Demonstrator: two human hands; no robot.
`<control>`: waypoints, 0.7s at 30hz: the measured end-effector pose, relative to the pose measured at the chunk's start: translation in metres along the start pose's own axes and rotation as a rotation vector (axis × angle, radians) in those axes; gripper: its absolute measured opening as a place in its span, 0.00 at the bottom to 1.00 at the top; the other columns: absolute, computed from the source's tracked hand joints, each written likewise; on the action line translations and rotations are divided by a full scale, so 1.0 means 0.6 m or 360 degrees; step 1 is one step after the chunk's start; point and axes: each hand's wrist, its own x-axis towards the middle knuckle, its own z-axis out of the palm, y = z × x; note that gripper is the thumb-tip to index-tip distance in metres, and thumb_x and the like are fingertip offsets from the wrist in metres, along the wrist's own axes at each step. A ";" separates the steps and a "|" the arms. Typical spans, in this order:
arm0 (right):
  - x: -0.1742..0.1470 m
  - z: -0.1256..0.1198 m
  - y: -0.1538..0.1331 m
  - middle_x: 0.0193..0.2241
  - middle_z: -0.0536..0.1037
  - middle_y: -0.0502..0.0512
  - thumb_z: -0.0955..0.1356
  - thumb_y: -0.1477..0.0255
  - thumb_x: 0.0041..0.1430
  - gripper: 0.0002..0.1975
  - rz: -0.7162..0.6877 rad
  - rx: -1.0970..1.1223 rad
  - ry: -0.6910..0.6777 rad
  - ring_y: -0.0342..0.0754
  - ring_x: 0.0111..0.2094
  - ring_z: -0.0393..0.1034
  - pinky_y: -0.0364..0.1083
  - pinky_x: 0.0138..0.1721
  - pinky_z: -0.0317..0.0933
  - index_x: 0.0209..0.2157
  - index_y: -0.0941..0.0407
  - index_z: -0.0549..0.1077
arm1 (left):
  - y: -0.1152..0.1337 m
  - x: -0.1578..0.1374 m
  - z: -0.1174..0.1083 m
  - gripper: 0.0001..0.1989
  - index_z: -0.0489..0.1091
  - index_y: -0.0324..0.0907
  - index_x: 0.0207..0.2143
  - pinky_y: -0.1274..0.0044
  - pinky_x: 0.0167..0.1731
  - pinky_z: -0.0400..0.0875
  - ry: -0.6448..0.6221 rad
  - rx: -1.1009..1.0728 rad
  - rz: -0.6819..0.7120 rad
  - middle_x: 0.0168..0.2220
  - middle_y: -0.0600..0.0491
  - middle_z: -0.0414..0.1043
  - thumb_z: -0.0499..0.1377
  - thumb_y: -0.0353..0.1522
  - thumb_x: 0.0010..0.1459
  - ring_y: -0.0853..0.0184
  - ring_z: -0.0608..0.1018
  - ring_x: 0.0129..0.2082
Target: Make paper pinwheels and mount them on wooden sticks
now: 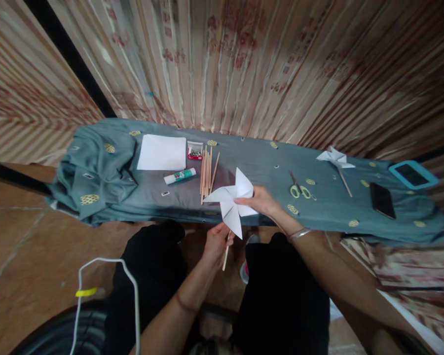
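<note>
A white paper pinwheel (231, 199) is held up in front of me, over the near edge of the cloth-covered table. My left hand (217, 241) is closed around its wooden stick (226, 257), whose lower end sticks out below the fingers. My right hand (261, 199) pinches the paper at the right of the pinwheel's middle, thumb on the front face. Its other fingers are partly hidden behind the paper. Just beyond the pinwheel lies a bunch of wooden sticks (206, 170). Green-handled scissors (299, 190) lie to the right of my right hand.
On the grey-green cloth (251, 153) lie a stack of white paper (162, 153), a glue stick (180, 176) and a small red box of metal pins (195, 151). Farther right are another paper pinwheel (336, 158), a dark phone (382, 200) and a blue-framed object (413, 174). A curtain (244, 64) hangs behind.
</note>
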 end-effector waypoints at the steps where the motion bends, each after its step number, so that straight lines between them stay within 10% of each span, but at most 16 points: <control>1: 0.004 -0.004 0.002 0.27 0.82 0.52 0.80 0.64 0.29 0.25 -0.0003 -0.0064 0.0002 0.48 0.28 0.73 0.48 0.35 0.69 0.33 0.60 0.79 | -0.003 0.002 0.001 0.18 0.70 0.37 0.21 0.83 0.17 0.43 0.0004 -0.0038 -0.0022 0.16 0.59 0.59 0.71 0.40 0.33 0.79 0.56 0.18; 5: 0.020 -0.019 0.008 0.47 0.79 0.62 0.79 0.66 0.32 0.39 -0.0167 -0.0491 0.0054 0.58 0.48 0.72 0.57 0.54 0.62 0.51 0.59 0.74 | -0.015 0.010 0.004 0.18 0.72 0.35 0.24 0.84 0.17 0.44 0.0033 -0.0160 -0.0097 0.18 0.59 0.60 0.71 0.38 0.32 0.79 0.58 0.18; 9: 0.036 -0.037 0.022 0.65 0.58 0.68 0.78 0.62 0.35 0.52 -0.0273 -0.0931 0.0055 0.60 0.67 0.50 0.56 0.66 0.45 0.63 0.60 0.60 | -0.025 0.021 0.014 0.17 0.74 0.34 0.26 0.84 0.17 0.44 0.0038 -0.0222 -0.0156 0.18 0.58 0.61 0.71 0.36 0.33 0.79 0.59 0.18; 21: 0.062 -0.069 0.044 0.70 0.44 0.65 0.78 0.55 0.35 0.61 -0.0102 -0.1076 -0.0128 0.62 0.70 0.36 0.58 0.68 0.39 0.68 0.55 0.49 | -0.042 0.039 0.030 0.16 0.72 0.36 0.22 0.83 0.17 0.49 0.0080 -0.0283 -0.0236 0.16 0.58 0.63 0.72 0.35 0.31 0.78 0.62 0.18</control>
